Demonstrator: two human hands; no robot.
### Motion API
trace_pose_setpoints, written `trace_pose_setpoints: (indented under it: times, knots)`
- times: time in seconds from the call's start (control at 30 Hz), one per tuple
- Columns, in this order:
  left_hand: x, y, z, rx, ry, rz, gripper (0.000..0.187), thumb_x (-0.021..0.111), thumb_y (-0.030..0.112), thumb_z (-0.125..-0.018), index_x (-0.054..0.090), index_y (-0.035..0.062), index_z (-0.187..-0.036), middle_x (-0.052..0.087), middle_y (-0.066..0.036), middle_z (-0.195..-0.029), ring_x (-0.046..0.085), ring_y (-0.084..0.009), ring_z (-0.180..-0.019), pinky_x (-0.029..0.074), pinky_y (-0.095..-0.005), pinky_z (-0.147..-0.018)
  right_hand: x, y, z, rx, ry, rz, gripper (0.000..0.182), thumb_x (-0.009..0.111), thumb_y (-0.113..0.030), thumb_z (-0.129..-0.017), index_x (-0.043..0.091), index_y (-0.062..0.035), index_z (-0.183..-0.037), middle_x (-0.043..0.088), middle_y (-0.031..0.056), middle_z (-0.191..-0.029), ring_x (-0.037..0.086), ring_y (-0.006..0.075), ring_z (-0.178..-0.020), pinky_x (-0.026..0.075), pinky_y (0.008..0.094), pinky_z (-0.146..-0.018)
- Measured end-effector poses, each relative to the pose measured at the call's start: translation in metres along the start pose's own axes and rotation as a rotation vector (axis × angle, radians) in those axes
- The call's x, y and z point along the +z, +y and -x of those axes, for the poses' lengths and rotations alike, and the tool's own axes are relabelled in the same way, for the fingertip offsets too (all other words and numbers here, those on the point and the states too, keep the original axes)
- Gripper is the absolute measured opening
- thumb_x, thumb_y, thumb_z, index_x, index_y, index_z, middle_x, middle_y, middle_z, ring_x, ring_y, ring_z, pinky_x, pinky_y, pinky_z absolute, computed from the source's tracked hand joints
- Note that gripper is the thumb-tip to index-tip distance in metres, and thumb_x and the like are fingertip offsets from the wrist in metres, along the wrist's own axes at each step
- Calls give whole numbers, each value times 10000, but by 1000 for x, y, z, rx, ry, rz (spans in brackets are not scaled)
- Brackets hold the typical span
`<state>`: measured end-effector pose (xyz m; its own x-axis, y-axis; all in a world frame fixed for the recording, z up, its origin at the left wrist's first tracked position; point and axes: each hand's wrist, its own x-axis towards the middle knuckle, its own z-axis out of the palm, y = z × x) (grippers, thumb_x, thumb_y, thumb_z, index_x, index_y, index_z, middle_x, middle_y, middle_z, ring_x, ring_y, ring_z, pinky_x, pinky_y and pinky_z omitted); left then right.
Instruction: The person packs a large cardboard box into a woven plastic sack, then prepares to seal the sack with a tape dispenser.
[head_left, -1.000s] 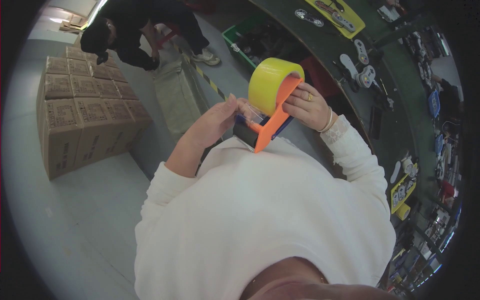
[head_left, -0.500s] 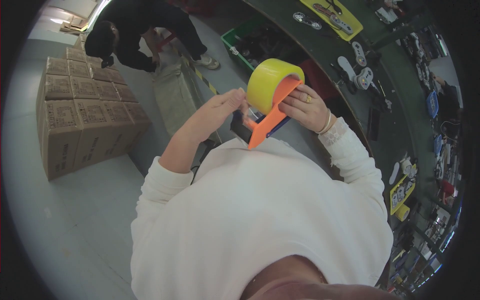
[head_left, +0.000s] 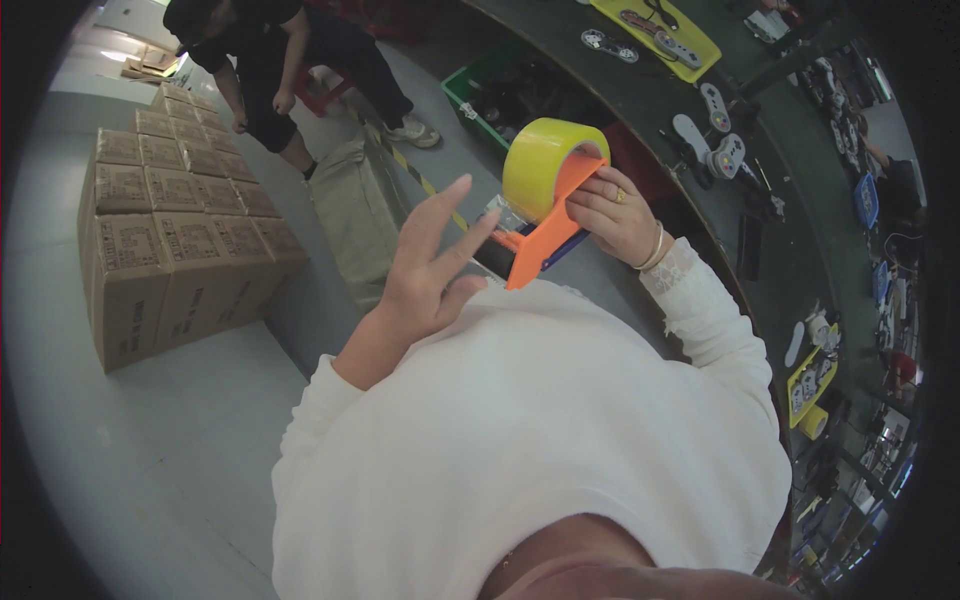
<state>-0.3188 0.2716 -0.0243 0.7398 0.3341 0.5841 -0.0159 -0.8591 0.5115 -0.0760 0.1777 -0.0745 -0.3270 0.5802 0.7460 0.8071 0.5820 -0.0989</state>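
Note:
My right hand [head_left: 620,218] is wrapped around the side of an orange tape dispenser [head_left: 543,243], held in front of my chest. A wide roll of yellow tape [head_left: 532,168] is mounted on it. At the dispenser's lower left end, a short clear strip of tape [head_left: 512,215] shows by the roll. Just left of that end is my left hand [head_left: 428,265], raised with its fingers spread and nothing in it. One fingertip overlaps the dispenser's end in this view.
Stacked cartons [head_left: 185,255] stand on the floor at left, near a grey-green covered bundle [head_left: 360,215]. Another person [head_left: 290,80] sits beyond them. A green crate [head_left: 470,95] stands by the curved workbench [head_left: 790,240], which holds game controllers [head_left: 727,155] and a yellow tray [head_left: 700,50].
My left hand has come away from the dispenser's end and opened, moving left and down. The dispenser has shifted slightly right. The other person has straightened up from bending over.

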Motion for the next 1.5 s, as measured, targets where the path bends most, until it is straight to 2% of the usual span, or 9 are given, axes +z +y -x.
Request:
trace_pose_setpoints:
  times: [0.17, 0.27, 0.47, 0.67, 0.77, 0.87, 1.07, 1.37, 1.5]
  knots:
    - [11, 5, 8, 96, 18, -95, 438, 377, 336, -931, 500, 11, -1197, 432, -267, -1221, 521, -334, -1012, 426, -429, -827, 0, 0, 0, -6, -4, 10, 79, 633, -77, -786, 571, -48, -825, 611, 107, -829, 595, 231, -764, 439, 385, -888]
    - [13, 6, 11, 119, 57, -152, 458, 343, 342, -939, 519, -19, -1160, 480, -249, -1184, 553, -294, -986, 446, -401, -827, 1, -2, 0, 2, 9, -13, 32, 581, -71, -820, 567, -43, -817, 604, 105, -828, 582, 232, -763, 435, 395, -880]
    - [12, 7, 10, 153, 123, -128, 373, 409, 277, -927, 565, -32, -1066, 535, -206, -1081, 583, -293, -892, 486, -405, -757, 4, -2, 9, 59, 10, -11, 64, 519, -67, -852, 562, -27, -826, 599, 99, -816, 580, 253, -773, 396, 405, -918]
    - [15, 7, 13, 102, 149, -32, 324, 483, 255, -896, 553, -30, -1034, 544, -201, -1069, 568, -286, -940, 484, -416, -804, 3, -4, 13, 57, 13, 24, 131, 666, -78, -759, 571, -30, -834, 612, 109, -817, 596, 246, -761, 426, 383, -900]
    - [11, 4, 10, 94, 189, 19, 244, 482, 172, -893, 527, -18, -1039, 521, -197, -1056, 556, -296, -934, 480, -410, -805, -2, -6, 5, 29, 32, 32, 41, 583, -76, -819, 574, -39, -802, 610, 99, -798, 587, 232, -742, 439, 383, -874]
    - [4, -2, 6, 110, 198, -99, 150, 544, 20, -833, 574, 12, -980, 543, -125, -950, 558, -214, -798, 457, -382, -846, -3, -7, 4, 16, 11, 28, 41, 564, -80, -835, 581, -46, -819, 614, 95, -824, 593, 220, -760, 438, 375, -878]
    - [-9, -5, -2, 215, 103, -285, 160, 601, 19, -804, 596, 18, -964, 550, -96, -846, 547, -177, -685, 469, -355, -836, 0, -6, 3, 17, 1, 2, 70, 522, -70, -853, 574, -32, -825, 607, 95, -830, 582, 229, -762, 423, 389, -878]
    - [-9, -8, -8, 287, 56, -294, 101, 592, -48, -782, 594, 11, -864, 545, -86, -791, 526, -166, -666, 483, -351, -798, 0, -5, 1, 9, -17, 15, 42, 551, -69, -841, 584, -43, -837, 615, 87, -851, 595, 212, -788, 427, 375, -900]
    - [-10, -8, -12, 312, 16, -307, 62, 546, -60, -795, 563, -1, -801, 532, -89, -754, 507, -171, -640, 479, -352, -821, 0, -5, 1, 14, -17, 1, 102, 488, -70, -872, 580, -37, -846, 609, 82, -856, 583, 215, -789, 424, 379, -886]
